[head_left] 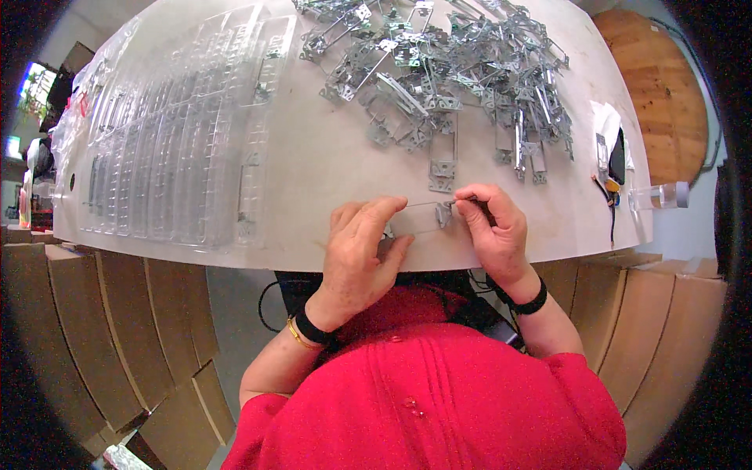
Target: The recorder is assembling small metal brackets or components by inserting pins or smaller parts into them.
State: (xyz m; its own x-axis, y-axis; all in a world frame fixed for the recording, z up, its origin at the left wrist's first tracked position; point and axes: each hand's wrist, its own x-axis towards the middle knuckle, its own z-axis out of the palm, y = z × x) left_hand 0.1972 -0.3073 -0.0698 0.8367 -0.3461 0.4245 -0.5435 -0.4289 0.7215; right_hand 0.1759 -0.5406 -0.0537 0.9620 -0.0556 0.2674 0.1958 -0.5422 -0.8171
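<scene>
My left hand and my right hand meet at the near edge of a white table. Between them they hold a small clear plastic piece with a grey metal bracket at its right end. My left fingers curl over the left end; my right fingertips pinch the bracket end. A loose metal bracket lies just beyond my hands. Behind it spreads a big heap of several metal brackets.
Rows of clear plastic pieces cover the table's left half. At the right edge lie a black device with a cable and a clear tube. Cardboard boxes stand left and right below the table. A round wooden surface is at the far right.
</scene>
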